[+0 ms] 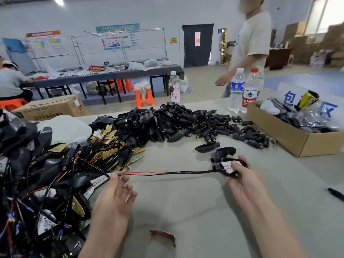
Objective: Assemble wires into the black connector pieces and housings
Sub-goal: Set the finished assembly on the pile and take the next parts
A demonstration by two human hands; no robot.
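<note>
Beyond the wire (pixel 167 173), black housings (pixel 158 121); bottles (pixel 243 90) behind.

Two hands up, left hand (pixel 115 194) and right hand (pixel 243 181); one wire (pixel 167 173) strung from the left pinch to the right grip; one housing (pixel 228 169) inside that right grip; two loose housings (pixel 207 146) (pixel 224 151) just beyond it; further out, three bottles (pixel 175 88) (pixel 236 88) (pixel 250 90); two boxes (pixel 290 135) (pixel 50 108), one either side; one pen (pixel 336 193) right of the grip; one pair of glasses (pixel 162 236) nearer than both hands; the black heap (pixel 149 123) and the plugs (pixel 240 133), far too many to count.
</note>
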